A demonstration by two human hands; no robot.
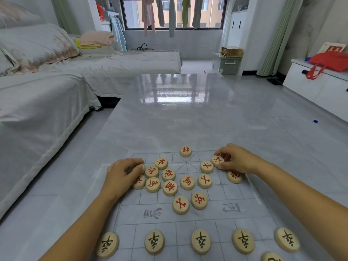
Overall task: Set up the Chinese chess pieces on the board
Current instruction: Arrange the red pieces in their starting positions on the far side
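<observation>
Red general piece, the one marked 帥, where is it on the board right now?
Head view: the red general piece sits alone at the far edge of the board, top of the crossed palace lines, between the left hand and the right hand.
</observation>
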